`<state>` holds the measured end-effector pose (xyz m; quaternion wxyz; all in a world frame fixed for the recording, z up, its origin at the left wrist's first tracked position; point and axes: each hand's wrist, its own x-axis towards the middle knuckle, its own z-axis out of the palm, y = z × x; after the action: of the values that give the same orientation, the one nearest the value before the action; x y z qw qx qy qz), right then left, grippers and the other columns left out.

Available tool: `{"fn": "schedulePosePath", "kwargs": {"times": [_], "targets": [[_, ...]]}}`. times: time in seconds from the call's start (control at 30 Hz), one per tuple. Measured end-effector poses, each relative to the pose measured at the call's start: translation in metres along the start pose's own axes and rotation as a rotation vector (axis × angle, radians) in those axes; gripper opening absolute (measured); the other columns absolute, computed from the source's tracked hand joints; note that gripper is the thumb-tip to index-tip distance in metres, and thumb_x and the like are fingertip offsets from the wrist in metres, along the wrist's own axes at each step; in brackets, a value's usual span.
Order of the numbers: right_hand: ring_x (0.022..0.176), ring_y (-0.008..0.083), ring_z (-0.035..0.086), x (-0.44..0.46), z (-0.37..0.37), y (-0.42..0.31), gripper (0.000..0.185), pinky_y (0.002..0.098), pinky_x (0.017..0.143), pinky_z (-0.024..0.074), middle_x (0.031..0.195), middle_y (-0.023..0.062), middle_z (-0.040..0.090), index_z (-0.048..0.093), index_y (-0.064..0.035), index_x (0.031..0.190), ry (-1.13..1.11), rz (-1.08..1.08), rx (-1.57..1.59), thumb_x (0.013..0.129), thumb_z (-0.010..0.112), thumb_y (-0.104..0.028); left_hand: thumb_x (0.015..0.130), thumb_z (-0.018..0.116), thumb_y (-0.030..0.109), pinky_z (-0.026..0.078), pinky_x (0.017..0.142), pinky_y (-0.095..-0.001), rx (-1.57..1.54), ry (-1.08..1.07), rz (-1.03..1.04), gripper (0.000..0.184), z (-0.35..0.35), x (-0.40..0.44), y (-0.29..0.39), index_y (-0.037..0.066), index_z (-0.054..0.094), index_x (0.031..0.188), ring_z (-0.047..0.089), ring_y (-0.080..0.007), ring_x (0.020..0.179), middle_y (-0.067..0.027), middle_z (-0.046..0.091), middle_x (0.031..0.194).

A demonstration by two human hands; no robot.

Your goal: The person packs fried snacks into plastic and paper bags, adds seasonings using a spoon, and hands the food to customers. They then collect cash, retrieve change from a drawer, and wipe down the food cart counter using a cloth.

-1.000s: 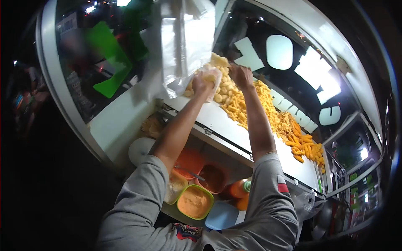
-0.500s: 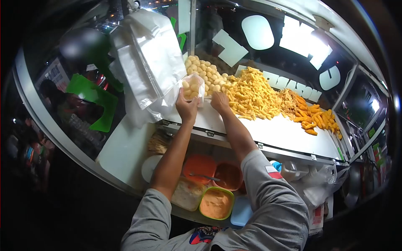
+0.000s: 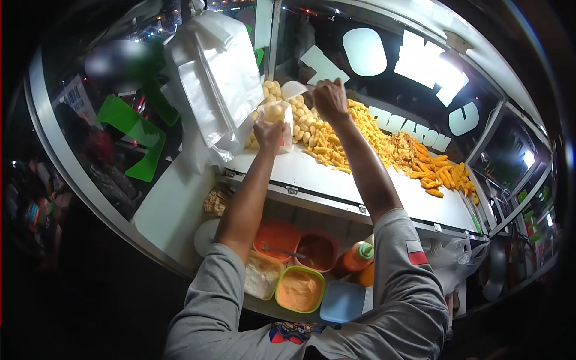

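R hand [image 3: 329,99] had moved up & fwd since 0.5 s ago; closed in a fist, apparently on the handle of a white, rounded, flat-bladed scoop [image 3: 294,89] just L of it; L hand [image 3: 269,132] gripped a thin, translucent whitish bag [image 3: 287,127] w/ pale round balls inside; pale-yellow ball-shaped snacks [image 3: 306,123] lay btwn hands; yellow stick-shaped snacks [image 3: 361,129] heaped R of R wrist; hanging white plastic bags [image 3: 210,78] L of L hand.

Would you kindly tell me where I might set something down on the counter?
The counter is bare between the orange pieces and its front edge; behind the bag in the left hand, round pieces crowd it.
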<state>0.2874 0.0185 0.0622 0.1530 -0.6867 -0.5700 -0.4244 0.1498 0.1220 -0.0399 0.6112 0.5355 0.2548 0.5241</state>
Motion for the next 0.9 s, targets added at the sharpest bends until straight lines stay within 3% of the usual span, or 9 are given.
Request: {"fn": "schedulePosePath", "kwargs": {"times": [0.1,0.2,0.23,0.4,0.5,0.67,0.7,0.83,0.9], "targets": [[0.079,0.0300,0.067,-0.016,-0.001,0.003,0.018,0.0436,0.068,0.0490,0.083,0.0134,0.069,0.070,-0.0091,0.086,-0.462,0.392,0.177,0.070,0.065,-0.017,0.073,0.058,-0.009,0.052,0.053,-0.0232,-0.230,0.008,0.200,0.047,-0.013,-0.029,-0.001,-0.010,0.047,0.119,0.060,-0.0144,0.061,-0.0108,0.061,0.088],[0.085,0.0324,0.067,-0.062,0.068,-0.012,0.025,0.0430,0.071,0.0523,0.090,0.0176,0.068,0.068,-0.0014,0.086,-0.872,0.300,0.314,0.070,0.059,-0.019,0.075,0.058,-0.010,0.053,0.054,-0.0234,0.036,0.096,0.328,0.048,-0.030,-0.049,-0.009,-0.008,0.046,0.121,0.061,-0.0139,0.061,-0.0106,0.062,0.088],[0.086,0.0331,0.067,-0.084,0.092,-0.033,0.026,0.0438,0.072,0.0527,0.091,0.0207,0.067,0.067,-0.0009,0.090,-0.700,0.373,0.288,0.072,0.056,-0.016,0.076,0.059,-0.009,0.054,0.056,-0.0234,0.134,0.072,0.380,0.049,-0.033,-0.054,-0.009,-0.008,0.045,0.123,0.063,-0.0135,0.064,-0.0114,0.062,0.090],[0.083,0.0393,0.065,-0.107,0.123,-0.068,0.018,0.0469,0.072,0.0522,0.088,0.0233,0.066,0.065,-0.0007,0.087,-0.475,0.510,0.407,0.077,0.052,-0.009,0.076,0.061,-0.008,0.056,0.058,-0.0244,0.132,-0.013,0.223,0.063,-0.035,-0.068,0.010,-0.008,0.036,0.134,0.066,-0.0156,0.070,-0.0150,0.060,0.102],[0.083,0.0383,0.065,-0.101,0.109,-0.056,0.017,0.0472,0.071,0.0518,0.089,0.0242,0.065,0.064,-0.0022,0.086,-0.524,0.488,0.355,0.076,0.053,-0.010,0.075,0.060,-0.009,0.056,0.058,-0.0243,0.124,-0.086,0.164,0.065,-0.036,-0.050,0.005,-0.008,0.036,0.135,0.066,-0.0171,0.070,-0.0177,0.057,0.110],[0.069,0.0378,0.065,-0.064,0.070,-0.007,0.014,0.0483,0.059,0.0499,0.071,0.0181,0.065,0.062,-0.0042,0.085,-0.223,0.306,0.233,0.078,0.051,-0.008,0.073,0.062,-0.011,0.057,0.055,-0.0245,0.165,-0.149,-0.082,0.064,-0.018,-0.009,0.012,-0.010,0.038,0.133,0.065,-0.0185,0.069,-0.0204,0.053,0.116],[0.070,0.0355,0.065,-0.050,0.052,0.000,0.013,0.0477,0.061,0.0488,0.071,0.0167,0.065,0.062,-0.0050,0.085,-0.217,0.263,0.219,0.079,0.051,-0.008,0.067,0.067,-0.006,0.051,0.046,-0.0249,0.112,-0.017,-0.011,0.045,-0.008,0.003,-0.002,-0.012,0.056,0.110,0.062,-0.0153,0.059,-0.0141,0.062,0.085],[0.071,0.0288,0.065,-0.020,0.002,0.003,0.014,0.0436,0.069,0.0447,0.072,0.0133,0.066,0.064,-0.0073,0.083,-0.119,-0.136,0.076,0.080,0.051,-0.008,0.065,0.066,-0.008,0.048,0.044,-0.0234,0.056,-0.172,-0.109,0.036,0.007,0.019,0.003,-0.009,0.059,0.101,0.057,-0.0126,0.051,-0.0089,0.060,0.066],[0.072,0.0274,0.065,-0.014,-0.013,0.000,0.015,0.0410,0.073,0.0429,0.074,0.0127,0.067,0.065,-0.0086,0.082,-0.136,-0.078,-0.034,0.080,0.050,-0.007,0.067,0.065,-0.007,0.048,0.043,-0.0247,-0.014,-0.121,-0.017,0.037,0.007,0.009,0.001,-0.010,0.058,0.102,0.058,-0.0137,0.051,-0.0106,0.061,0.071]]}}
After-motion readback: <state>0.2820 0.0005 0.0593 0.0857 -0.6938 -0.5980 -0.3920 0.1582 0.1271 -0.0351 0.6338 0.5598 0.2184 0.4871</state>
